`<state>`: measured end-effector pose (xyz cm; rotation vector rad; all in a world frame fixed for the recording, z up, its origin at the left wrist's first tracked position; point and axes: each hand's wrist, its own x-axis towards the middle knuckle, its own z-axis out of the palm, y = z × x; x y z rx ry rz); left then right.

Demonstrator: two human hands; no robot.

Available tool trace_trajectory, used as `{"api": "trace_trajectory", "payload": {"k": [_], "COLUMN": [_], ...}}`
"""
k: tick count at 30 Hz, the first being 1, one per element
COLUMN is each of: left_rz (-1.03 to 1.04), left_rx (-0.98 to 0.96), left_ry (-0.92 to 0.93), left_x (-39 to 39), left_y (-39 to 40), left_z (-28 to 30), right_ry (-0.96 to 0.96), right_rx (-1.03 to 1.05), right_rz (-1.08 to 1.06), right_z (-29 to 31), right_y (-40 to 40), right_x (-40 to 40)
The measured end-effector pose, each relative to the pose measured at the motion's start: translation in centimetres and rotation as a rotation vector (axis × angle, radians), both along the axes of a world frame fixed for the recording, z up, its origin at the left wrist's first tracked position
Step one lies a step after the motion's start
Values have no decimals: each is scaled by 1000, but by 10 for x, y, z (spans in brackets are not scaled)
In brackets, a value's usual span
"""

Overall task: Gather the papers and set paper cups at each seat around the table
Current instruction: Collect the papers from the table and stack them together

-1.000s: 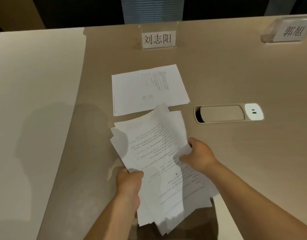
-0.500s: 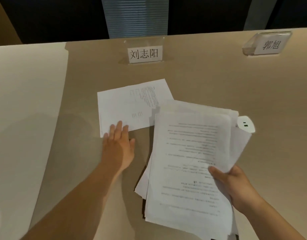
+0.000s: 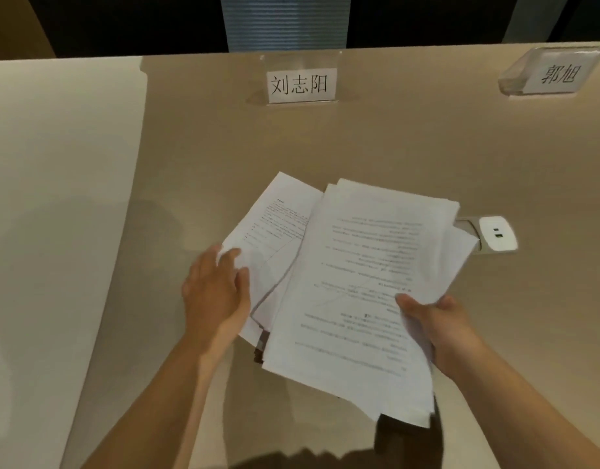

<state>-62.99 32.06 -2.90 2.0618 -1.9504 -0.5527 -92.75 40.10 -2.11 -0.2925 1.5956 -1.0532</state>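
fig. the gathering step, nearly closed at this seat. my right hand [image 3: 440, 330] grips the main stack of papers [image 3: 369, 282] at its near right edge, thumb on the top sheet and the other fingers hidden beneath, and holds it tilted just above the table [image 3: 359, 140]. my left hand [image 3: 217, 292] holds the loose sheets [image 3: 268, 231], thumb on top at their near left corner, fingers apparently under them; these sheets lie partly tucked beneath the left side of the stack and fan out beyond my left hand.

the papers: white printed sheets, text in fine lines, the top page bearing thin diagonal pen strokes. the edges are uneven, the corners splayed, and the far right corner overhangs the cable port [image 3: 495, 236], which sits just beyond my right hand. i judge the pile limp and apt to slide sheet over sheet.

next move, as i judge it: draw the left sheets fully in with the stack, then tap the edges square so that one hand can carry the lot. a loose grip could let the lower sheets slip out near my wrists.

two name cards stand well beyond my hands, one [image 3: 300, 84] straight ahead, another [image 3: 559, 74] to the far right. no paper cups are in view; that half of the task seems not yet begun here.
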Motion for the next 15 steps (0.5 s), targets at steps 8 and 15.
{"api": "trace_trajectory", "payload": {"k": [8,15], "left_rz": [-40,96], "left_rx": [212,313], "left_ry": [29,317], "left_x": [-7,5], "left_y": [21,35], "left_z": [5,7], "right_ry": [474,405], "right_rx": [86,142], "right_rz": [192,53], "right_z": [0,3], "right_y": [-26,-41], "right_x": [77,79]}}
